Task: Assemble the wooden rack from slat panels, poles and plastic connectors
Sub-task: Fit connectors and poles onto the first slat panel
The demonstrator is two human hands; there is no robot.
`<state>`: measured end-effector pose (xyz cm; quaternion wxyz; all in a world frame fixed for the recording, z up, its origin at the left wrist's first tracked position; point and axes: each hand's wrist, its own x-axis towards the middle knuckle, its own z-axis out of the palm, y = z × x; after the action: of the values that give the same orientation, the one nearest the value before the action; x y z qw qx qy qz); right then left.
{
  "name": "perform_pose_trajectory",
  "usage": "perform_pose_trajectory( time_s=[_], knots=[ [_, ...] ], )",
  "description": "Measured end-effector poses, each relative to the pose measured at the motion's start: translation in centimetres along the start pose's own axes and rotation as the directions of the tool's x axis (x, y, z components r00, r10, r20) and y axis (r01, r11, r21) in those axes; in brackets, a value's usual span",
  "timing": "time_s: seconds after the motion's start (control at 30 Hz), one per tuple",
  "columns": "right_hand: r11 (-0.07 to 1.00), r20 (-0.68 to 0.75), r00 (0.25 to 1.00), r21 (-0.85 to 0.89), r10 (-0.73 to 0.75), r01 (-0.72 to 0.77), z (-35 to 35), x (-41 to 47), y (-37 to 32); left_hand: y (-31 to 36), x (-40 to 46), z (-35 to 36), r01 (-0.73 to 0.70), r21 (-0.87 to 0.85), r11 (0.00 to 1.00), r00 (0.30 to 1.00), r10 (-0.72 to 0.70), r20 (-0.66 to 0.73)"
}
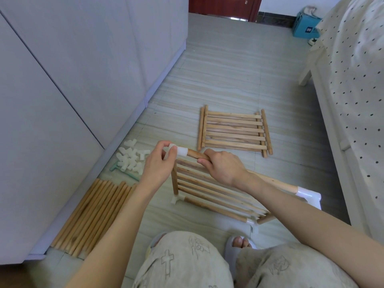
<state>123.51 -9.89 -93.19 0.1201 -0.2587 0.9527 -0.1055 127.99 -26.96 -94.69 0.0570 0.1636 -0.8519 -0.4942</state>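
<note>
Working on the first slat panel [209,190], standing tilted on the floor [239,80] with connectors already at three corners. Steadying its top pole [197,155] in the right hand [223,168], fingers wrapped around it. Pressing the fourth connector [181,151] onto the pole end, left hand [156,165] pinching it. Waiting beyond the panel: a second slat panel [234,130]; left of it, spare connectors [133,157] and loose poles [93,215] along the cabinet [72,69]. Leaving open floor beyond; bed [353,90] crowding the right.

White logo on blue box [307,26], too blurred to read
</note>
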Motion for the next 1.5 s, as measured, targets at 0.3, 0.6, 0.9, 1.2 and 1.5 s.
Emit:
perform_pose_trajectory(
  time_s=[0.3, 0.6, 0.9, 1.2, 1.5],
  knots=[
    [1.0, -0.017, 1.0, 0.005, 0.016, -0.015, 0.2, 0.3, 0.1, -0.7, 0.5, 0.6, -0.047, -0.084, 0.995, 0.993, 0.055, 0.104],
    [1.0, -0.048, 0.999, -0.012, 0.014, -0.015, 0.4, 0.4, 0.3, -0.8, 0.4, 1.6, -0.171, -0.017, 0.985, 0.985, 0.17, -0.031],
    [1.0, -0.056, 0.998, -0.017, -0.008, 0.007, 0.4, 0.5, 0.2, 0.7, 2.2, -0.9, -0.217, -0.039, 0.975, 0.968, 0.21, -0.137],
    [0.995, -0.072, 0.995, -0.073, -0.075, 0.07, 0.6, -0.2, -0.1, -2.8, 1.9, -0.8, -0.097, -0.244, 0.965, 0.993, 0.109, 0.034],
    [0.992, -0.077, 0.991, -0.068, -0.108, 0.103, 0.6, -0.5, 0.1, -2.9, 1.1, -1.9, -0.078, -0.318, 0.945, 0.977, 0.135, 0.162]
  ],
)
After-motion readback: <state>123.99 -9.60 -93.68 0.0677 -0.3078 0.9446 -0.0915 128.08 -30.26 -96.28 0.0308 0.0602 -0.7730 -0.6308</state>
